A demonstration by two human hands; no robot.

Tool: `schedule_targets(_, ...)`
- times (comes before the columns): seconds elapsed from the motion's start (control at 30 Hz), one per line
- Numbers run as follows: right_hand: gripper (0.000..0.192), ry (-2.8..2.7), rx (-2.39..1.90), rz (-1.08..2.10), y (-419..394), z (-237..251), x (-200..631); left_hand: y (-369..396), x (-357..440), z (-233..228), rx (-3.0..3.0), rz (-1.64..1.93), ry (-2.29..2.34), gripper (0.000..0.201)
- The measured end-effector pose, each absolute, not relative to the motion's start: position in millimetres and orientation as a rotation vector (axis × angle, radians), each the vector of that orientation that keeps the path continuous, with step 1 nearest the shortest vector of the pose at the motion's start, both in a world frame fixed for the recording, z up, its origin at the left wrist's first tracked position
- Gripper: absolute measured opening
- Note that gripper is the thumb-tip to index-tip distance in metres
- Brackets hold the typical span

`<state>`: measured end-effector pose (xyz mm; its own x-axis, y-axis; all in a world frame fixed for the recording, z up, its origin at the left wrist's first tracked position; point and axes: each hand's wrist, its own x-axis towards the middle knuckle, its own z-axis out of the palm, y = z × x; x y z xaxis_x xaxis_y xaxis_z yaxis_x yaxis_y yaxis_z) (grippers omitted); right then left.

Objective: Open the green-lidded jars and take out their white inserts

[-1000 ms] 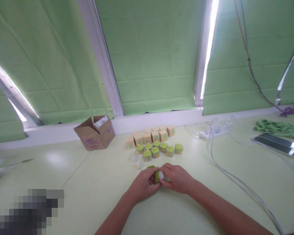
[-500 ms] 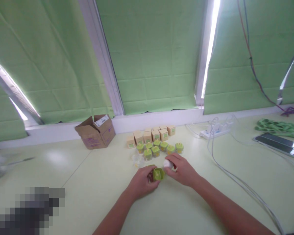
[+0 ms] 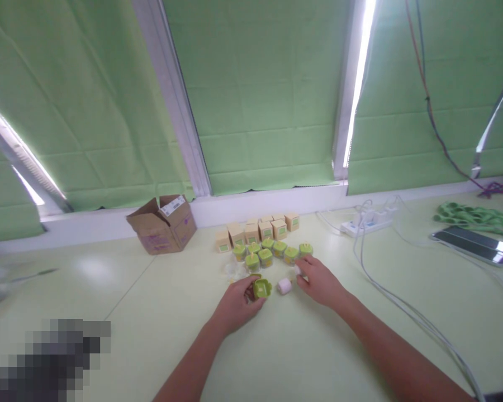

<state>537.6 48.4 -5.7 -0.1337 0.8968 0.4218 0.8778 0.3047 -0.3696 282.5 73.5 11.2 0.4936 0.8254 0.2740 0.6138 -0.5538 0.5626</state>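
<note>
My left hand [image 3: 237,306] is closed around a small green cup-shaped piece [image 3: 262,288] with a scalloped rim, its hollow side facing me. To its right, a short pinkish-white cylinder [image 3: 284,286] lies on the table, touched by neither hand. Beyond that, the fingers of my right hand [image 3: 319,281] are pinched on a small white item [image 3: 297,270], mostly hidden by the fingertips. Clear plastic pieces [image 3: 231,270] rest behind my left hand. Several small clear containers with green lids [image 3: 252,261] stand just past both hands.
Several small tan boxes [image 3: 251,234] stand in rows at the back. An open brown carton [image 3: 165,229] is at the left. To the right are a power strip [image 3: 366,224] with white cables, a dark phone-like slab [image 3: 473,244] and a green fabric bundle [image 3: 471,218].
The pinkish-white cylinder now lies on the table, out of my right hand, which has shifted right and away. My left hand has drawn slightly left with the green piece.
</note>
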Motion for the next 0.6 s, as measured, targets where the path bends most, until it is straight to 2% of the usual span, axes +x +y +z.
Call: schedule_targets(0.6, 0.04, -2.144, -1.803, 0.102, 46.9, -12.0, 535.3, 78.4, 278.1, 2.0, 2.357, 0.745, 1.183, 0.044)
